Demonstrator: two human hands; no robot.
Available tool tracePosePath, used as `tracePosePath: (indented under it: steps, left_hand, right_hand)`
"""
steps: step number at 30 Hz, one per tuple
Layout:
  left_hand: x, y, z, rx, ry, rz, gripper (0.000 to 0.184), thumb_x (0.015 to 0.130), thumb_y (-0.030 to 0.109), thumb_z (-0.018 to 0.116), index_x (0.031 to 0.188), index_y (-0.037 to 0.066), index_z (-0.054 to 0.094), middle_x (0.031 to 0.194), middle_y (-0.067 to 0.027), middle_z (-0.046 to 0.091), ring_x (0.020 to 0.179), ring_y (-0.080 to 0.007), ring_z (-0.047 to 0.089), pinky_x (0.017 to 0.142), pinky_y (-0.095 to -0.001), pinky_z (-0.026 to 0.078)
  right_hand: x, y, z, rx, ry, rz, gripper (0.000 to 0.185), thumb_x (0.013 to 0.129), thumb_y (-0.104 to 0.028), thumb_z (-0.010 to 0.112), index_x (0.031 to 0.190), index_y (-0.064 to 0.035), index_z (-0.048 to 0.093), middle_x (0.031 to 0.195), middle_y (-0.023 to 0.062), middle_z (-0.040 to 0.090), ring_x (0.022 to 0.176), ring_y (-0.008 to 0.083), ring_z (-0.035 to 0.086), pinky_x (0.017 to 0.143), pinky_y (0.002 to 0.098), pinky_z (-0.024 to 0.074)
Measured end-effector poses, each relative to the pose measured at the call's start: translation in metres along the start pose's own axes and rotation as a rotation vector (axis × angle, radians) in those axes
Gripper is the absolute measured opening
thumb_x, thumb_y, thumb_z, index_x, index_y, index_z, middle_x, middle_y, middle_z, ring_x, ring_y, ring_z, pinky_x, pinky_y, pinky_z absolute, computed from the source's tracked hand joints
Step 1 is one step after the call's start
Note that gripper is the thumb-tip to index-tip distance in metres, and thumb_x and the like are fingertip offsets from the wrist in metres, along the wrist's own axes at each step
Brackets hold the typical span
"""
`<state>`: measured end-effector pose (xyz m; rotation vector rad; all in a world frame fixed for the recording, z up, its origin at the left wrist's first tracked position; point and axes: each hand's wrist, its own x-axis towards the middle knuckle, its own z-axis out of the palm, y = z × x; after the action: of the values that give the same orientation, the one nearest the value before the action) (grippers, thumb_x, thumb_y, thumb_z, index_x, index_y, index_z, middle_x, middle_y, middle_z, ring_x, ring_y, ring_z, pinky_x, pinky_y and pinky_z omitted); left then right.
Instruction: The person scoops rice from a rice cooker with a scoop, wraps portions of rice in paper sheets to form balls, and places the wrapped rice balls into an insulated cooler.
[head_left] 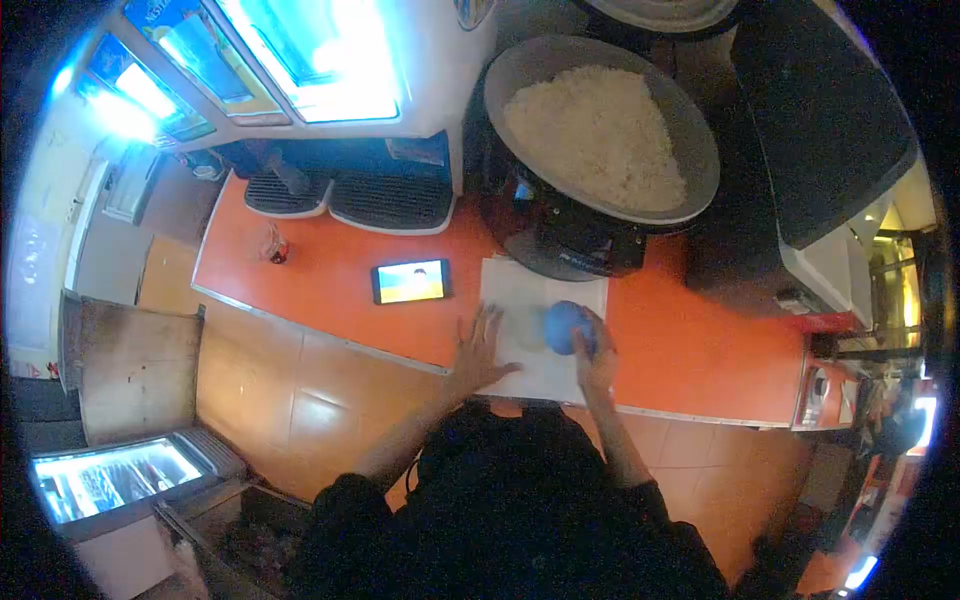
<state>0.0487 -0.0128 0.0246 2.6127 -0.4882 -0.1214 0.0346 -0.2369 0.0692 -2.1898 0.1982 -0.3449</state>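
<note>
Grey metal makes up the wide bowl (697, 140) beyond the white sheet (508, 278), and a heap of white, rice-like grains (595, 130) fills much of it. A dark stand (575, 232) carries the bowl, its foot reaching the sheet's far edge. Farther beyond the sheet, a second round vessel (665, 12) is cut off by the view.

On the sheet's right half sits a blue round object (565, 326); whether it is hollow cannot be told. The person's right hand (597, 358) has its grip curled around the near right side of this object, forearm coming up from below. The left hand (478, 357) lies at the sheet's left edge, palm down, grip wide, fingers spread, holding nothing.

Under the sheet runs an orange worktop (700, 365). Left of the sheet lie a lit phone (411, 282) and, farther off, a small clear container (275, 245). Brown tiled floor (320, 415) shows nearer than the sheet.
</note>
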Motion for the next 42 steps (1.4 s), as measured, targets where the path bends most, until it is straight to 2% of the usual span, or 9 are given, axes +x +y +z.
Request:
tracePosePath:
  steps: [3, 5, 11, 15, 20, 30, 33, 37, 42]
  left_hand:
    - [-0.017, -0.006, 0.009, -0.075, -0.051, 0.092, 0.084, 0.067, 0.057, 0.070, 0.131, 0.011, 0.043, 0.139, -0.0154, 0.039, 0.133, -0.0336, 0.031, 0.103, -0.0598, 0.023]
    - [-0.020, -0.012, 0.012, -0.105, -0.237, 0.369, 0.053, 0.071, 0.049, 0.070, 0.106, 0.012, 0.054, 0.119, -0.0114, 0.054, 0.118, -0.0317, 0.044, 0.097, -0.0526, 0.031]
    - [-0.012, -0.014, 0.020, -0.187, -0.192, 0.395, 0.020, 0.077, 0.032, 0.066, 0.085, 0.014, 0.060, 0.092, -0.0014, 0.059, 0.095, -0.0227, 0.052, 0.088, -0.0425, 0.038]
    - [-0.009, -0.012, 0.016, -0.217, -0.091, 0.416, 0.015, 0.077, 0.027, 0.065, 0.081, 0.013, 0.062, 0.085, -0.0002, 0.057, 0.090, -0.0207, 0.053, 0.084, -0.0390, 0.039]
    - [-0.009, -0.002, 0.003, -0.131, -0.042, 0.473, 0.016, 0.080, 0.024, 0.063, 0.085, 0.010, 0.062, 0.087, -0.0039, 0.057, 0.091, -0.0226, 0.054, 0.081, -0.0403, 0.041]
    - [-0.030, -0.033, 0.018, -0.308, -0.001, 0.396, 0.039, 0.082, 0.028, 0.064, 0.115, 0.007, 0.060, 0.118, -0.0140, 0.057, 0.110, -0.0334, 0.054, 0.093, -0.0465, 0.042]
    - [-0.021, -0.063, 0.032, -0.788, -0.185, 0.296, 0.046, 0.086, 0.034, 0.062, 0.121, 0.004, 0.058, 0.127, -0.0152, 0.054, 0.107, -0.0301, 0.056, 0.094, -0.0432, 0.043]
    - [0.019, -0.077, 0.068, -0.881, 0.027, -0.196, 0.035, 0.088, 0.024, 0.062, 0.111, -0.003, 0.061, 0.094, -0.0129, 0.064, 0.089, -0.0247, 0.062, 0.082, -0.0365, 0.049]
    - [0.024, -0.038, 0.040, -1.290, 0.173, -0.469, 0.025, 0.088, 0.021, 0.064, 0.095, -0.003, 0.064, 0.072, -0.0038, 0.061, 0.066, -0.0154, 0.062, 0.064, -0.0296, 0.052]
  right_hand:
    - [0.003, 0.057, -0.036, 0.127, 0.021, 0.183, 0.047, 0.090, -0.039, 0.057, 0.124, -0.0074, 0.054, 0.117, 0.0209, 0.060, 0.105, 0.0372, 0.059, 0.086, 0.0440, 0.0480]
    - [0.004, 0.073, -0.062, -0.279, 0.123, 0.157, 0.047, 0.090, -0.039, 0.057, 0.124, -0.0075, 0.053, 0.116, 0.0219, 0.060, 0.103, 0.0387, 0.059, 0.085, 0.0469, 0.0479]
    - [0.008, 0.153, -0.071, -0.435, 0.079, 0.049, 0.046, 0.091, -0.034, 0.055, 0.130, -0.0105, 0.048, 0.121, 0.0217, 0.055, 0.110, 0.0392, 0.053, 0.091, 0.0491, 0.0439]
    - [-0.001, 0.082, -0.053, -1.001, 0.199, 0.016, 0.052, 0.088, -0.040, 0.056, 0.130, -0.0107, 0.049, 0.122, 0.0183, 0.055, 0.114, 0.0380, 0.051, 0.102, 0.0484, 0.0321]
    - [-0.017, -0.001, -0.026, -0.400, -0.532, -0.332, 0.041, 0.080, -0.029, 0.064, 0.116, -0.0128, 0.059, 0.111, 0.0122, 0.055, 0.105, 0.0320, 0.051, 0.093, 0.0446, 0.0395]
    - [-0.022, 0.081, -0.038, -0.250, -0.424, -0.446, 0.023, 0.072, -0.012, 0.062, 0.094, -0.0105, 0.069, 0.097, 0.0072, 0.067, 0.092, 0.0279, 0.063, 0.082, 0.0408, 0.0495]
    - [-0.012, 0.092, -0.040, -0.154, -0.492, -0.256, 0.015, 0.078, -0.014, 0.063, 0.089, -0.0060, 0.070, 0.090, 0.0097, 0.069, 0.082, 0.0289, 0.065, 0.074, 0.0385, 0.0514]
    - [0.005, 0.126, -0.005, 0.427, -0.230, 0.165, 0.023, 0.085, -0.024, 0.064, 0.081, -0.0019, 0.068, 0.074, 0.0133, 0.067, 0.063, 0.0320, 0.061, 0.061, 0.0380, 0.0474]
    - [0.009, 0.106, 0.022, -0.083, 0.020, 0.165, 0.026, 0.085, -0.025, 0.064, 0.073, -0.0028, 0.059, 0.066, 0.0163, 0.059, 0.058, 0.0335, 0.056, 0.056, 0.0406, 0.0435]
